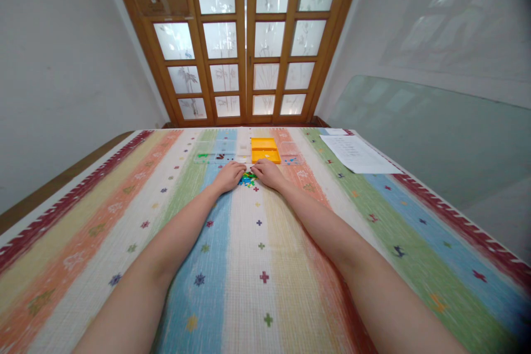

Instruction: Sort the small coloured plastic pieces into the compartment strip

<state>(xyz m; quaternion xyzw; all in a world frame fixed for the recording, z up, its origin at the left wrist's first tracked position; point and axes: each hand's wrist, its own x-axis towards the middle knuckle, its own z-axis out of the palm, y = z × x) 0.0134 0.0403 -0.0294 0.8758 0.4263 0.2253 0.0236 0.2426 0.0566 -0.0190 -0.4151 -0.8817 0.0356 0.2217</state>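
Observation:
A small pile of green, blue and yellow pieces (248, 180), too tiny to name, lies on the striped cloth. My left hand (229, 176) rests at its left edge, fingers curled and pressed together at the tips. From the other side my right hand (267, 172) reaches over the pile with its fingers closed too; whatever either hand pinches is too small to make out. Just beyond the right hand stands an open yellow box (266, 144) with a small pale piece in it. Clear boxes flank it, holding green pieces (203, 156), dark red pieces (220, 157) and blue pieces (290, 161).
A striped tablecloth (244, 287) covers the table. Printed paper sheets (354, 154) lie at the far right. Behind the table are wooden doors with glass panes (227, 38), and a glass panel (435, 138) leans along the right wall.

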